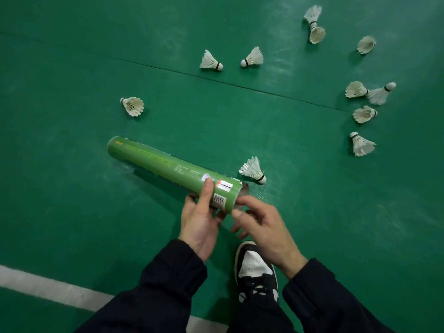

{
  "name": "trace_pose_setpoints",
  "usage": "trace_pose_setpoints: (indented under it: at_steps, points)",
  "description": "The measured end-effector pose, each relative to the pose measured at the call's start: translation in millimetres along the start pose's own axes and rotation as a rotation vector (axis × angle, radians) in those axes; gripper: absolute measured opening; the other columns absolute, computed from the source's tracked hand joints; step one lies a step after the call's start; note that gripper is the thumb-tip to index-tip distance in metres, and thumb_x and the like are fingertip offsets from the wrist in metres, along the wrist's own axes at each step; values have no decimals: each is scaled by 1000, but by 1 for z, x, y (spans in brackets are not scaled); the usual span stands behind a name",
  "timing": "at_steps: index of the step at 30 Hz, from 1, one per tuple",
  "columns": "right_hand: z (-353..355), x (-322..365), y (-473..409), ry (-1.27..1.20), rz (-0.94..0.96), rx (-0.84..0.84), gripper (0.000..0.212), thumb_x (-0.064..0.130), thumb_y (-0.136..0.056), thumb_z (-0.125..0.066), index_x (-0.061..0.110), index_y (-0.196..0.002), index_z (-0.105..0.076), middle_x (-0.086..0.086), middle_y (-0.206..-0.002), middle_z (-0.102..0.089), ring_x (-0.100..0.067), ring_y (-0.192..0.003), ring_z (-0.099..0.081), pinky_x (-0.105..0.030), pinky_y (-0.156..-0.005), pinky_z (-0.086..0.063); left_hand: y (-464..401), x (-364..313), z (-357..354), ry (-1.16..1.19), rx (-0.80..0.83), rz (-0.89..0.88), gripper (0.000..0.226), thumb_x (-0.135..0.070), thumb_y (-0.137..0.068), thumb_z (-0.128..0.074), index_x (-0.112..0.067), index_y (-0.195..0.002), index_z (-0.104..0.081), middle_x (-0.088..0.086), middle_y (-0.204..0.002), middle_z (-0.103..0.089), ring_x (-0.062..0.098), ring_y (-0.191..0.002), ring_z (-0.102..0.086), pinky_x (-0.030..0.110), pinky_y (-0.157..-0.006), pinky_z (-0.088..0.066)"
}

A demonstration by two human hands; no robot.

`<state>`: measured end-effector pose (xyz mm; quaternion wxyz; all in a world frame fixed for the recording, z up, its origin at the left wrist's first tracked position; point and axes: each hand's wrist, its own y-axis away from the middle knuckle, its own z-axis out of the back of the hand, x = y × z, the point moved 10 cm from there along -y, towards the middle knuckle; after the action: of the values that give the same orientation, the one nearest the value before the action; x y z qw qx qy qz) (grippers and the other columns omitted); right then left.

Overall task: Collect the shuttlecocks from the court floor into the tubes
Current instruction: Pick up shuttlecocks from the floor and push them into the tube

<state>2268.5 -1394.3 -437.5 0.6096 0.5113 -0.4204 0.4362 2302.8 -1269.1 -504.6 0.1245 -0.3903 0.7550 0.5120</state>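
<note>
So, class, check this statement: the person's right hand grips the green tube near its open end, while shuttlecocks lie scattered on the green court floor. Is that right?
Not quite. The head view shows the left hand gripping the green tube near its open end; the right hand only hovers at the opening, holding nothing. The rest stands: shuttlecocks lie scattered on the green court floor.

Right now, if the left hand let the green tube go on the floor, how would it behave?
The green tube is a long round cylinder, so it would probably roll. It looks like stiff, light cardboard. The left hand holds it at one end.
</note>
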Motion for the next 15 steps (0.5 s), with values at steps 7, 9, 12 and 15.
trace_pose_setpoints:
  at_steps: [7,9,12,15]
  points:
    - [64,-47,-78,656,-16,-316,29,25,-100,-53,32,-127,-62,10,-129,-64,-9,-66,-61,-37,-71,-55,-24,-28,3,26,-38,-24,69,-41,-89,-70,-9,-148,-48,13,-134,-72,28,-126,-68,44,-101,-56]
    - [51,-60,-112,1036,58,-172,47,18,-97,-53,25,-144,-50,5,-156,-45,-19,-72,-65,-40,-65,-57,-26,-27,-1,23,-44,-1,69,-42,-90,-68,-8,-148,-49,16,-136,-70,33,-129,-65,41,-93,-59]
    - [43,-89,-139,1439,60,38,55,5,-93,-55,18,-145,-44,-9,-140,-57,-27,-89,-66,-44,-68,-60,-26,-25,-5,20,-37,47,67,-44,-91,-65,-7,-146,-53,18,-136,-69,34,-129,-65,38,-88,-63]
    - [70,-77,-133,1283,-19,-105,28,12,-97,-51,13,-121,-65,-4,-102,-66,-24,-86,-64,-44,-75,-59,-26,-29,-3,24,-22,56,69,-46,-90,-65,-5,-145,-55,18,-136,-69,35,-131,-62,40,-96,-60]
